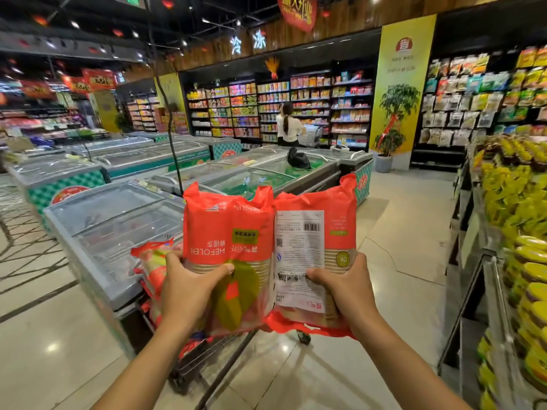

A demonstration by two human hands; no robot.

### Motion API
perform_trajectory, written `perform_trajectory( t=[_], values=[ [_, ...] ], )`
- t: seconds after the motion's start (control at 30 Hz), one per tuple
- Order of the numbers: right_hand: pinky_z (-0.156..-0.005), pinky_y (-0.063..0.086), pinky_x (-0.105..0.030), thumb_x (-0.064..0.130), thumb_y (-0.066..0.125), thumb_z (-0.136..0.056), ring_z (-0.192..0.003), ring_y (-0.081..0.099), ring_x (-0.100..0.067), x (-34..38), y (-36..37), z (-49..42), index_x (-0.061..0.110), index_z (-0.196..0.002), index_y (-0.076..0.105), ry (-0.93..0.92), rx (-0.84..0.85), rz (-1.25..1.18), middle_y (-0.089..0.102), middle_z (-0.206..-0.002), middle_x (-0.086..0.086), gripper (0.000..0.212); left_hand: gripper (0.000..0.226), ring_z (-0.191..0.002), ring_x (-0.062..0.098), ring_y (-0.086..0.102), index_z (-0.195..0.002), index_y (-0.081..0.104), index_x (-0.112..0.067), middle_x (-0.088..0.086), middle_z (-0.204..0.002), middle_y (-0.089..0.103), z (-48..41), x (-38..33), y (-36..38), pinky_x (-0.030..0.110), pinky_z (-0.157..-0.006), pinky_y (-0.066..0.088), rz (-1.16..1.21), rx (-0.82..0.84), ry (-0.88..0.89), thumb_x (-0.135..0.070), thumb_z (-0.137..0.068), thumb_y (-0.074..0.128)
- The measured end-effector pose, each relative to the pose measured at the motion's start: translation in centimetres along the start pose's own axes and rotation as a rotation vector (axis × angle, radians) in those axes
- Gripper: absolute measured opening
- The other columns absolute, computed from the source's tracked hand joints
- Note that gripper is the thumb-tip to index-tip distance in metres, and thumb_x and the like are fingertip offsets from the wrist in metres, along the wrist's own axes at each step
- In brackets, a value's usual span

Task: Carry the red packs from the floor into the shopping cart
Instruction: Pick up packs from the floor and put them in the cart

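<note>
Head cam is the only view, so here goes. Both packs are off the floor and held up in front of the person, side by side and touching along their inner edges. The left hand grips the left pack and the right hand grips the right pack. On each, the fingers are curled round the lower end with the thumb pressed across the front, so both are clamped on, nothing loose.

Step-wise I'd call this the tail end of the carry. The shopping cart sits just below and a bit left of the packs, right beside a freezer chest, and it has other red packs stacked in it. Next move, I reckon, is lowering the pair into the basket and letting go, finding room beside what's in there.

Orientation: the long axis of each pack runs close to vertical, with the right one leaning a touch outward at the top. The print reads upside down, so the packs' own top ends point at the floor. The left pack shows its front, the right pack its barcode side.
</note>
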State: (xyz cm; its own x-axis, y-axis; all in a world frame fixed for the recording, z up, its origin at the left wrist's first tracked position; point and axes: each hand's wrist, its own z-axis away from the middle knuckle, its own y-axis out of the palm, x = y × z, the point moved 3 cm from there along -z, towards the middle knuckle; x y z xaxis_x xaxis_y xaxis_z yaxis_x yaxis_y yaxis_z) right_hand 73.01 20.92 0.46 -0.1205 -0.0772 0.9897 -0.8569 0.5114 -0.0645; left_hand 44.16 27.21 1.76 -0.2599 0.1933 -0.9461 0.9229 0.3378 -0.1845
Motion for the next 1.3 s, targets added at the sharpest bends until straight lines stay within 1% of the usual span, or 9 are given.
perform_trajectory(
  t=[0.1,0.3,0.57,0.73,0.87,0.97,1.07,1.13,1.3],
  values=[
    [-0.086,0.062,-0.047,0.017,0.094,-0.068,-0.088,0.075,-0.01,-0.8,0.7,-2.8,0.027,-0.111,0.048,0.001,0.007,-0.002,0.073,-0.102,0.007,0.064,0.084,-0.092,0.023,0.073,-0.102,0.045,-0.046,-0.005,-0.106,0.072,-2.1,0.6,1.6,0.055,-0.088,0.059,0.004,0.009,-0.013,-0.062,-0.035,0.093],
    [-0.087,0.062,-0.047,0.014,0.094,-0.068,-0.089,0.075,-0.012,-2.7,2.9,-9.2,0.024,-0.113,0.048,0.016,0.01,0.008,0.073,-0.103,0.006,0.065,0.097,-0.089,0.022,0.073,-0.114,0.048,-0.026,-0.005,-0.103,0.071,-7.2,2.8,4.8,0.053,-0.086,0.06,0.041,-0.013,-0.043,-0.059,-0.032,0.089],
    [-0.085,0.063,-0.05,0.013,0.095,-0.066,-0.091,0.075,-0.017,-5.4,7.2,-21.4,0.022,-0.114,0.049,0.017,0.009,0.046,0.074,-0.105,0.002,0.067,0.105,-0.091,0.025,0.072,-0.118,0.048,-0.021,0.002,-0.106,0.071,-18.2,6.9,9.7,0.052,-0.088,0.059,0.078,-0.033,-0.121,-0.062,-0.029,0.087],
    [-0.081,0.064,-0.05,0.012,0.094,-0.065,-0.09,0.076,-0.019,-7.3,12.2,-28.5,0.019,-0.116,0.051,0.034,0.05,0.015,0.076,-0.103,0.002,0.067,0.099,-0.091,0.022,0.071,-0.115,0.05,-0.023,-0.002,-0.105,0.07,-24.7,9.3,10.9,0.049,-0.087,0.058,0.053,-0.074,-0.137,-0.062,-0.031,0.085],
    [-0.079,0.064,-0.05,0.024,0.094,-0.056,-0.088,0.078,-0.02,-9.2,15.6,-33.1,0.017,-0.12,0.059,0.06,0.109,0.025,0.079,-0.104,0.001,0.074,0.099,-0.092,0.023,0.072,-0.118,0.051,-0.025,-0.002,-0.107,0.071,-29.1,11.8,11.5,0.053,-0.088,0.059,0.046,-0.116,-0.164,-0.06,-0.033,0.088],
    [-0.082,0.063,-0.05,0.012,0.094,-0.063,-0.087,0.077,-0.017,-10.2,17.5,-36.1,0.021,-0.117,0.055,0.063,0.112,-0.001,0.078,-0.101,0.003,0.067,0.102,-0.091,0.021,0.072,-0.12,0.052,-0.023,-0.003,-0.106,0.071,-31.8,13.4,12.0,0.049,-0.086,0.059,0.044,-0.159,-0.187,-0.058,-0.031,0.088],
    [-0.083,0.063,-0.051,0.015,0.096,-0.061,-0.087,0.077,-0.018,-11.6,19.9,-39.5,0.022,-0.115,0.056,0.085,0.156,-0.013,0.078,-0.101,0.002,0.068,0.093,-0.085,0.016,0.069,-0.117,0.05,-0.021,-0.002,-0.103,0.07,-34.5,14.9,12.4,0.039,-0.076,0.054,0.03,-0.193,-0.202,-0.046,-0.038,0.092],
    [-0.082,0.063,-0.051,0.026,0.097,-0.052,-0.088,0.078,-0.021,-13.0,21.7,-42.0,0.019,-0.118,0.058,0.113,0.195,-0.031,0.079,-0.103,0.001,0.077,0.086,-0.083,0.015,0.068,-0.116,0.05,-0.019,0.001,-0.102,0.069,-36.5,16.4,12.8,0.034,-0.069,0.051,0.012,-0.216,-0.218,-0.036,-0.045,0.096],
    [-0.084,0.062,-0.052,0.034,0.097,-0.044,-0.09,0.078,-0.025,-16.9,26.8,-49.8,0.017,-0.12,0.062,0.163,0.277,-0.04,0.079,-0.104,-0.002,0.085,0.076,-0.082,0.014,0.066,-0.117,0.048,-0.017,0.003,-0.102,0.067,-41.6,20.0,14.5,0.033,-0.068,0.049,-0.043,-0.292,-0.246,-0.018,-0.061,0.1]
  ],
)
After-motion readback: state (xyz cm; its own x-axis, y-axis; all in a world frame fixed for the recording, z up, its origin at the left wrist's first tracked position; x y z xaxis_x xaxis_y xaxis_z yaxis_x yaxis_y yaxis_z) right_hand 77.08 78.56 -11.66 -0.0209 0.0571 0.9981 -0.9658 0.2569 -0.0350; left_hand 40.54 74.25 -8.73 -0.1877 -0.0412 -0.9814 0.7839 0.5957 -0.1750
